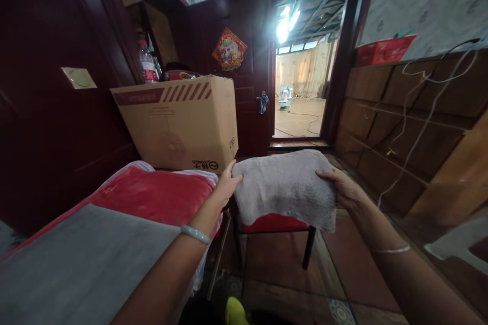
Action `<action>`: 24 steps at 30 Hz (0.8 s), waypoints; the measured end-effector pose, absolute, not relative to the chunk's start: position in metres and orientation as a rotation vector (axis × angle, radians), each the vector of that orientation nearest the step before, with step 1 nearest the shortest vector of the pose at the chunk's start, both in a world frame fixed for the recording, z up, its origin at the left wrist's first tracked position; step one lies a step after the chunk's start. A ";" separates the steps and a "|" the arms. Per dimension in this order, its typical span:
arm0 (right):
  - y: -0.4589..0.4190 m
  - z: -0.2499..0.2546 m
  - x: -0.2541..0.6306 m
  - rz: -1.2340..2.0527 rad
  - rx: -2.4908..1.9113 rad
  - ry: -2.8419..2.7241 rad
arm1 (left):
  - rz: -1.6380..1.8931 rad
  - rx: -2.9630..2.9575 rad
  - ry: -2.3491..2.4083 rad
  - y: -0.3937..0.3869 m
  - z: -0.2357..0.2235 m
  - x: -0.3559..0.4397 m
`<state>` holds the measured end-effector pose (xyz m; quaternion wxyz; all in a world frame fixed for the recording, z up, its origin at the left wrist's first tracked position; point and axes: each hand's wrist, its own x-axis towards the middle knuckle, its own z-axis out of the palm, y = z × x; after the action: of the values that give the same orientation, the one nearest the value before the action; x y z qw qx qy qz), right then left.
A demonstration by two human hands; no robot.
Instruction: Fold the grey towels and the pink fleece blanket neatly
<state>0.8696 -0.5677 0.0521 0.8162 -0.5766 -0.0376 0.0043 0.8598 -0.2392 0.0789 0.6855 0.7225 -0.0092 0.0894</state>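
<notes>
A light grey towel (pixel 282 180) is stretched between my two hands. Its right half looks darker and speckled. My left hand (pixel 230 183) pinches the towel's left edge, thumb on the near side. At the opposite edge my right hand (pixel 341 186) grips it the same way, with the fingers hidden behind the cloth. Behind and below the towel shows a chair with a red seat (pixel 263 223) and dark legs; whether the cloth touches the seat I cannot tell.
To the left lies a red and grey blanket (pixel 168 193), with a large cardboard box (pixel 183 127) behind it. A bottle (pixel 148 65) stands behind the box top. Brown cabinets (pixel 381 111) with hanging cables and a red basket (pixel 385 51) line the right. An open doorway (pixel 301 111) lies ahead.
</notes>
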 end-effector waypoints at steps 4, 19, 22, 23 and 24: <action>-0.565 0.055 0.871 -0.067 -1.219 -0.093 | 0.133 1.602 -0.008 -0.236 0.089 0.857; -0.601 0.058 0.875 -0.046 -1.291 -0.104 | 0.085 1.695 -0.106 -0.257 0.091 0.868; -0.599 0.059 0.875 -0.037 -1.280 -0.124 | 0.108 1.639 -0.140 -0.254 0.083 0.868; -0.599 0.061 0.876 -0.038 -1.277 -0.145 | 0.110 1.618 -0.141 -0.254 0.085 0.868; -0.598 0.066 0.878 -0.044 -1.275 -0.167 | 0.118 1.592 -0.141 -0.254 0.089 0.869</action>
<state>0.8775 -0.5982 0.0658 0.8000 -0.5946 -0.0777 -0.0203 0.8687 -0.2542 0.0888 0.6958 0.7135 -0.0630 0.0530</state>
